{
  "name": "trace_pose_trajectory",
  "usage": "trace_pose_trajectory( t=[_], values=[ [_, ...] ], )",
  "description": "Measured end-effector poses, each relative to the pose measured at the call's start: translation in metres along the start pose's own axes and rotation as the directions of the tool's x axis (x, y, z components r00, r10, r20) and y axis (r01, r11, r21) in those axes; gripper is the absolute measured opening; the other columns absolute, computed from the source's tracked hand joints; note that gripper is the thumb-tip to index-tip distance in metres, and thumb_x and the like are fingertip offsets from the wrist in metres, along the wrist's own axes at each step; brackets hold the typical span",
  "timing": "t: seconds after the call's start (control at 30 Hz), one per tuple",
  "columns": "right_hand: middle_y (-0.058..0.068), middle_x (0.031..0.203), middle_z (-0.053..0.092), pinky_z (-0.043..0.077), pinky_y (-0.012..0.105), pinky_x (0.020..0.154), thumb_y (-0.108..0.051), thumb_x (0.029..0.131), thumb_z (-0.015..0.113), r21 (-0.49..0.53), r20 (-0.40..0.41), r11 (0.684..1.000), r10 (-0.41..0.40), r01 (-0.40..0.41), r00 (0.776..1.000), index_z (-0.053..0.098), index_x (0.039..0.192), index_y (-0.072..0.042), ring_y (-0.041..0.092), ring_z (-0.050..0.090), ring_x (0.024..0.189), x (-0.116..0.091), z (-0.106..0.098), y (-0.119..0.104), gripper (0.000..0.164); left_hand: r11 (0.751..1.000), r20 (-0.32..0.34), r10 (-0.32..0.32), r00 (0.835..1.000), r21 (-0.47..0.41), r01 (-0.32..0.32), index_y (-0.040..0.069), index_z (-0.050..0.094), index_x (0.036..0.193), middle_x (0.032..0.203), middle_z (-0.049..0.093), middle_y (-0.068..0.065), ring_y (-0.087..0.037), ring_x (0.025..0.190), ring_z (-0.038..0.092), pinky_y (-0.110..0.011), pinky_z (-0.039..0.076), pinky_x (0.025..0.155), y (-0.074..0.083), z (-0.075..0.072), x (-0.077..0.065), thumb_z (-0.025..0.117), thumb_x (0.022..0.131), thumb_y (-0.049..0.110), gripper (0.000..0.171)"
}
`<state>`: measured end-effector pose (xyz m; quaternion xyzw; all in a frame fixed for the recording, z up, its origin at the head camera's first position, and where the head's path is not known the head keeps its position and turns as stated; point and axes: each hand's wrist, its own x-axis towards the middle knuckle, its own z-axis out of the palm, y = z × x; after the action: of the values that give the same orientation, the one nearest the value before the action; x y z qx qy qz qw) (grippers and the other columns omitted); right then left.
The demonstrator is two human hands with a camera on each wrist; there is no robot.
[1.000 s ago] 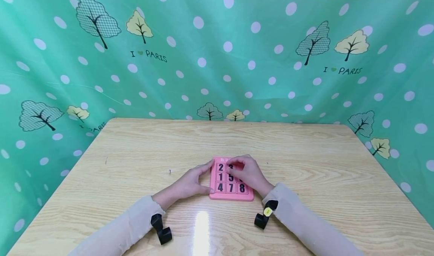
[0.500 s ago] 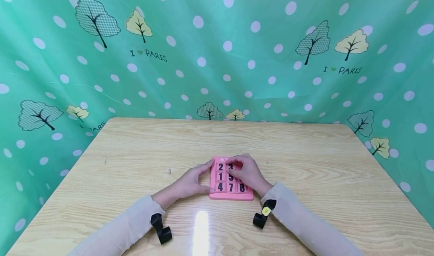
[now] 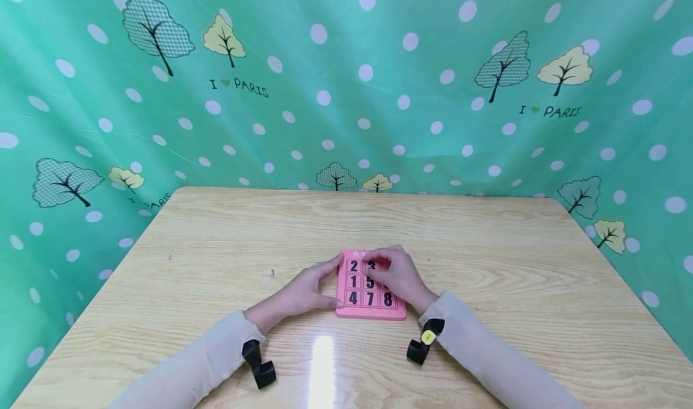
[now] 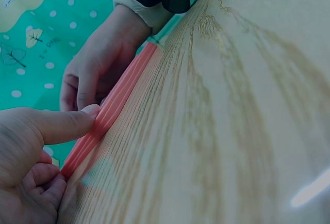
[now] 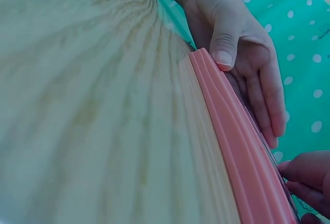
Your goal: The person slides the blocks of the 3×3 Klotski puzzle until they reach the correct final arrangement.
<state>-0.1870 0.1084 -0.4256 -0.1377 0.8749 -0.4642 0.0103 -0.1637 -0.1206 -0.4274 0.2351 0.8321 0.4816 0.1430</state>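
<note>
A pink number slide puzzle (image 3: 370,314) lies on the wooden table, its black digits facing up. Its visible tiles read 2, 3, 1, 5, 4, 7 and 8. My left hand (image 3: 305,290) grips the puzzle's left side, thumb at the lower corner and fingers at the upper one. The left wrist view has that thumb (image 4: 67,125) pressed on the pink edge. My right hand (image 3: 399,279) is over the puzzle's upper right, hiding tiles there. Its bent thumb and forefinger bracket the tile marked 3 (image 3: 372,266), tips right at its upper and lower borders.
The wooden table (image 3: 216,234) stretches out on all sides of the puzzle. Behind it hangs a green dotted curtain (image 3: 346,96) with printed trees. Black wrist cameras are strapped over both light sleeves (image 3: 200,355). A bright reflection lies on the table in front.
The hands and puzzle keep their places, and the visible digits are the same. Only a slight shift of the whole head view shows.
</note>
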Motion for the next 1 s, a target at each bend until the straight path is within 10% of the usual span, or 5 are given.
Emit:
trace_pose_trajectory(
  t=[1.0],
  values=[
    [0.001, 0.106, 0.066, 0.041, 0.042, 0.094, -0.009, 0.079, 0.074, -0.036, -0.013, 0.999, 0.028, -0.028, 1.000, 0.072, 0.101, -0.016, 0.022, 0.050, 0.106, -0.011, -0.021, 0.013, 0.023, 0.999, -0.017, -0.032, 0.999, -0.040, 0.032, 0.002, 0.025, 0.148, 0.153, 0.023, -0.015, -0.031, 0.142, 0.019, -0.046, 0.015, 0.116, 0.015, 0.001, -0.004, 0.077, 0.072, 0.004, 0.092]
  ],
)
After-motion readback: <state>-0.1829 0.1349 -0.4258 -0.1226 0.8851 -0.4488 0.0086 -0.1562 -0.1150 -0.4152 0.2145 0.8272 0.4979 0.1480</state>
